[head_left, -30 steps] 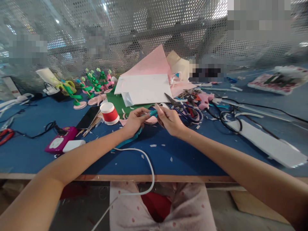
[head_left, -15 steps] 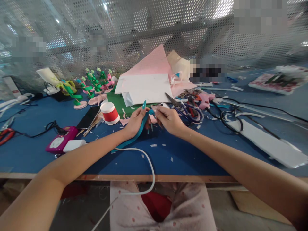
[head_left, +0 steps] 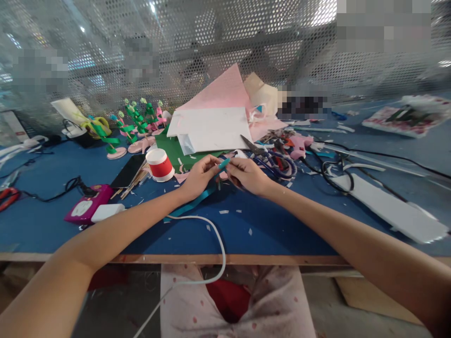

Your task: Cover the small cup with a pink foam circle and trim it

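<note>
My left hand is closed in a pinch around a teal strip, paper or ribbon, whose loose tail hangs below the palm to the blue tabletop. The thumb of this hand points right and ends in a long teal tip that looks like a nail. My right hand is closed too, its fingertips meeting the left ones at the strip's upper end. Fingers hide that end, so its shape cannot be made out. Just beyond the hands lie a green sheet and scissors with blue handles.
Left stand a red-banded white cup, thin sticks, a dark phone, a purple power block and several green spiral plant models. White sheets lie behind. Right are a pink glue gun and a white board. A white cable crosses the front edge.
My left thumb has tipped from upright to pointing right, against the right fingertips. The strip's tail has dropped lower, away from my left wrist. The blue twist between the hands is now covered.
</note>
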Motion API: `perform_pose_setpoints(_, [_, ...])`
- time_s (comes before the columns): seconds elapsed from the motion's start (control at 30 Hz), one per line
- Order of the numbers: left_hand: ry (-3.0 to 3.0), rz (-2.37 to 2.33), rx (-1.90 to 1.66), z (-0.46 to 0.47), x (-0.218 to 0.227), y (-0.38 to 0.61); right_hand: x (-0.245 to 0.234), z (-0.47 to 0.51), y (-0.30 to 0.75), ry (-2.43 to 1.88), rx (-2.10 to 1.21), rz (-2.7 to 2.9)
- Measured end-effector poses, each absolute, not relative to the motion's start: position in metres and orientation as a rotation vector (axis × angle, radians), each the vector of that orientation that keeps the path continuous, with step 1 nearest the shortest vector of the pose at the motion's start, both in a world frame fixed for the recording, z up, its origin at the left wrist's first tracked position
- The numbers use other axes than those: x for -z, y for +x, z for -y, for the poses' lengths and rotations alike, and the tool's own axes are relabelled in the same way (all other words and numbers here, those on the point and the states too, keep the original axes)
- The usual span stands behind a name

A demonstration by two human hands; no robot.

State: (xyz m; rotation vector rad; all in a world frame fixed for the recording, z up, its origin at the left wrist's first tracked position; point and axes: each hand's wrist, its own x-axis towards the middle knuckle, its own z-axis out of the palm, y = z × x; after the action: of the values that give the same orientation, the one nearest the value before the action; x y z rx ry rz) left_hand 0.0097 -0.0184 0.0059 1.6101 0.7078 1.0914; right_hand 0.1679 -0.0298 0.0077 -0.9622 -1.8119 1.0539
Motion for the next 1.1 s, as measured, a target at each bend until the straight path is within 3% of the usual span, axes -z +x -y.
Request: perform_pose_setpoints(1.1, [1.645,-0.772,-0.926,0.014,0.003,0.009,-0.012,0.031,0.168,-1.025,-0.958,1.802])
